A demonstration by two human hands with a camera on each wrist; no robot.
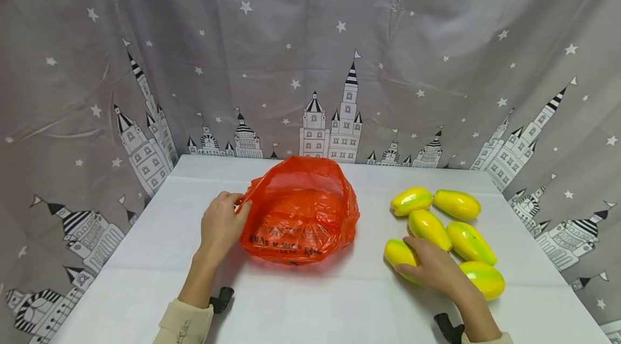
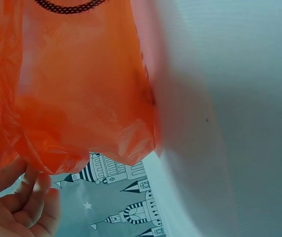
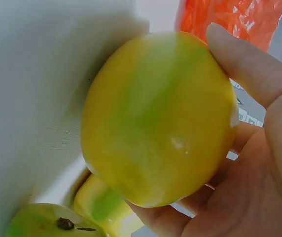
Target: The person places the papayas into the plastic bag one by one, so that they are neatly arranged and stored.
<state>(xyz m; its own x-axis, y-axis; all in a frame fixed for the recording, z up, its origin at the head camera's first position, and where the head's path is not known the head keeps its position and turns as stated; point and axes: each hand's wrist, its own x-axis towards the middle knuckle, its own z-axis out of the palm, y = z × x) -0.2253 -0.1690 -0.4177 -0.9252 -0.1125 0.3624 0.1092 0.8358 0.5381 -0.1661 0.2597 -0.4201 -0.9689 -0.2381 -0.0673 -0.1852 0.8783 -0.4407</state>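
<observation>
Left hand [image 1: 220, 225] pinches the red bag [image 1: 296, 217] at its mouth; right hand [image 1: 432, 266], fingers part-curled, grips a yellow-green fruit [image 3: 156, 118] nearer the tabletop's [image 1: 330, 306] right edge. Advisable: mouth wide, grip central.

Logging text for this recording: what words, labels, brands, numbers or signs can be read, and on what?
"HAVE A NICE": on the red bag; the creased last word is unclear.
Smaller print on the bag: too blurred to read.
Lettering on the left sleeve: too small to read.
No readable numbers.
</observation>
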